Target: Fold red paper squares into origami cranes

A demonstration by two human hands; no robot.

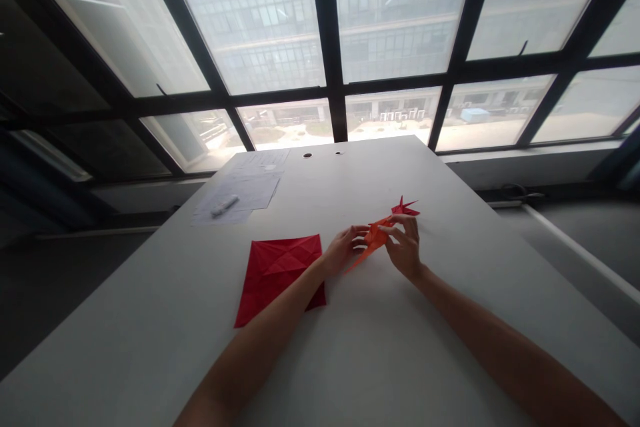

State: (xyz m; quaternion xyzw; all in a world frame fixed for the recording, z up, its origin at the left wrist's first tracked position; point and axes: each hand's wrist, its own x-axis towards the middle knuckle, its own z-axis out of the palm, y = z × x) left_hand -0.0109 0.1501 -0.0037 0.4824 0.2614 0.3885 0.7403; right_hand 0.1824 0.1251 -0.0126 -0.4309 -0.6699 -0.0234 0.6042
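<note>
You've got the orange origami piece (375,236) pinched between your left hand (343,250) and right hand (405,248) — narrow, folded, one long point trailing down-left. Just beyond it, a spiky red origami figure (404,209) lies on the table (465,260). Further left sits a creased red paper square (277,273) — unfolded, flat, partly under your left forearm.

An upper-floor office — white table (150,320), loose papers (245,190), black-framed windows (395,13) over another building (270,20).

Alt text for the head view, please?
The left hand and right hand hold a folded orange paper over a white table, near a pointed red origami piece. A creased red sheet lies left, with papers and a marker beyond, below large windows.
</note>
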